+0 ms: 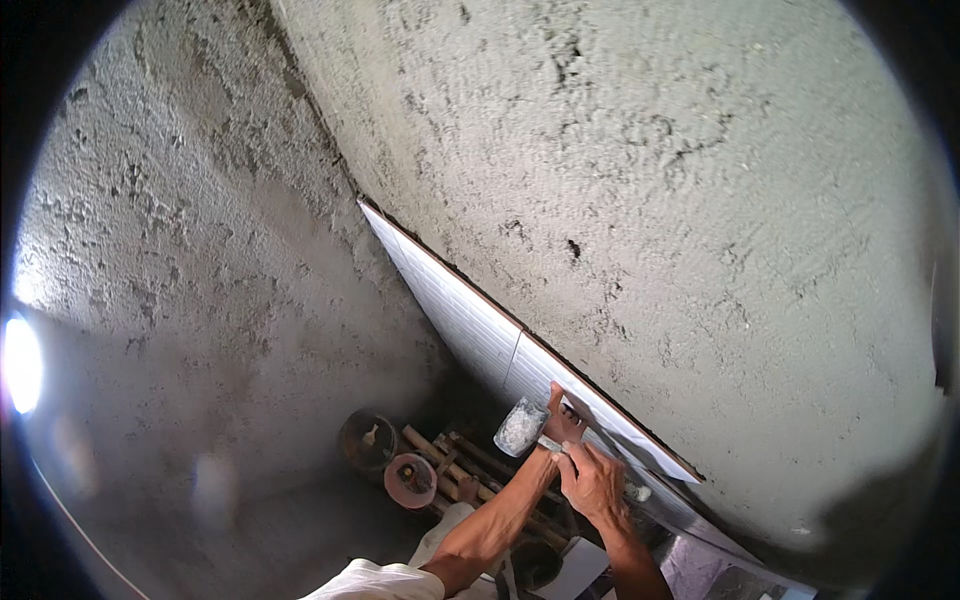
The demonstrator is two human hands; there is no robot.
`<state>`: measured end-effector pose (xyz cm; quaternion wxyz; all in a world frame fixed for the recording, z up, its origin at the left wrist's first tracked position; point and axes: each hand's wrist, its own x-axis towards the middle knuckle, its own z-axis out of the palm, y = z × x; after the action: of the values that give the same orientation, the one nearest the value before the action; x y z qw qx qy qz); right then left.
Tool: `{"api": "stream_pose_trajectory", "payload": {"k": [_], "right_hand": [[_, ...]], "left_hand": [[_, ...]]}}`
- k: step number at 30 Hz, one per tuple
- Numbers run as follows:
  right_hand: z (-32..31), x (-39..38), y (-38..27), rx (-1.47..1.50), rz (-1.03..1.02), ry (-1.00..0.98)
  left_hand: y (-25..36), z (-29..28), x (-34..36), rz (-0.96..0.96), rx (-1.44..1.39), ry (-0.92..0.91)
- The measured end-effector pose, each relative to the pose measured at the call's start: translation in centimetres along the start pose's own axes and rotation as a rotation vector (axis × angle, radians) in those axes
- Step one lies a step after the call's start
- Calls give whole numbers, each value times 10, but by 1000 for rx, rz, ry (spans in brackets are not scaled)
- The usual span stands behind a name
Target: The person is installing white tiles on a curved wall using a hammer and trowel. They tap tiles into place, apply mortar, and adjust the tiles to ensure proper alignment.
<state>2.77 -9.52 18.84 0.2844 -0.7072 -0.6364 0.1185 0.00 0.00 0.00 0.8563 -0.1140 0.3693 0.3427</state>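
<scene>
A row of white wall tiles (455,290) with a fine ribbed pattern slants along the rough wall on the right, its upper edge standing out from the plaster. My left hand (566,424) lies against the face of the nearer tile, thumb pointing up and fingers apart; part of it is in shadow. Just below it, my right hand (597,487) is closed round the handle of a short-handled tool. The tool's blocky grey head (521,427) is crusted with white and hangs left of my left hand. Whether it is a mallet or a trowel I cannot tell.
Down to the left stand a dark bucket (368,441) with a tool in it and a pink bucket (410,481). Wooden poles (450,462) lie beside them. Rough grey plaster walls (640,180) meet in a corner. A bright light (21,365) shines at the far left.
</scene>
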Motion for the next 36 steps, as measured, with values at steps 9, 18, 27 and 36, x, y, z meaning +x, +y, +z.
{"api": "stream_pose_trajectory", "payload": {"k": [9, 18, 27, 36], "right_hand": [[-6, 16, 22, -26, 185, 22], [-1, 6, 30, -84, 112, 4], [8, 13, 17, -63, 148, 59], [2, 12, 31, -62, 117, 112]], "left_hand": [[-19, -7, 1, 1, -16, -136], [-24, -8, 21, -65, -74, -19], [-11, -18, 9, -2, 6, -137], [-32, 7, -2, -65, 12, -12]]}}
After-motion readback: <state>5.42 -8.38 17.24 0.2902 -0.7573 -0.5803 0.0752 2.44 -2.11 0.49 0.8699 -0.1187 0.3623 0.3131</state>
